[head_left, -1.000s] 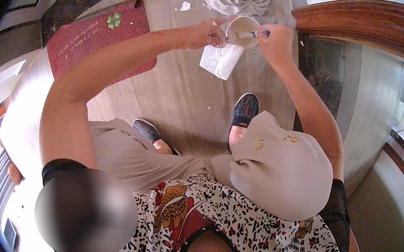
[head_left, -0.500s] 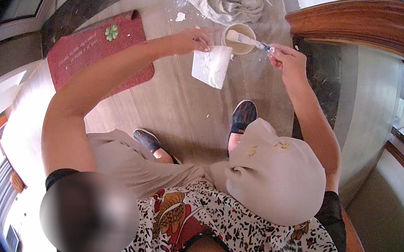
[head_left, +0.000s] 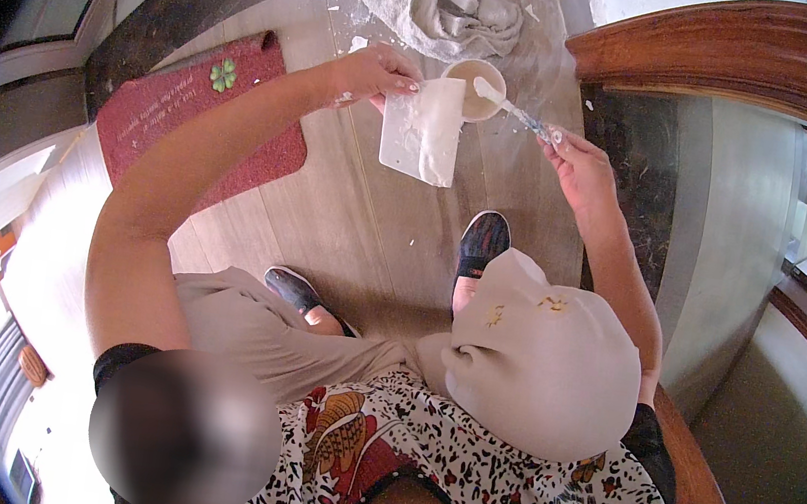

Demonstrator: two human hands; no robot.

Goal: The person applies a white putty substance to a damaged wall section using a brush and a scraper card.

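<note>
My left hand (head_left: 377, 73) pinches the upper left edge of a flat white board (head_left: 400, 141). Thick white paste is smeared over the board's upper and right side. In my right hand (head_left: 582, 178) is a narrow spatula (head_left: 518, 115), gripped by its paste-spotted handle. White paste coats the spatula's tip, which points left over a round tub (head_left: 481, 119) on the floor. Pale beige paste shows inside the tub. The board's right edge overlaps the tub's left side in the picture; whether they touch I cannot tell.
A crumpled grey cloth (head_left: 443, 10) lies beyond the tub, with white flakes scattered around it. To the left is a red doormat (head_left: 234, 156) with a green clover. My shoes (head_left: 483, 244) stand on the wood-look floor. Brown carved wood (head_left: 711, 48) juts in at the upper right.
The spatula's tip has moved right and slightly down, away from the tub's left side, as my right hand drew back. The board has shifted slightly, and my left fingers now grip its edge more visibly.
</note>
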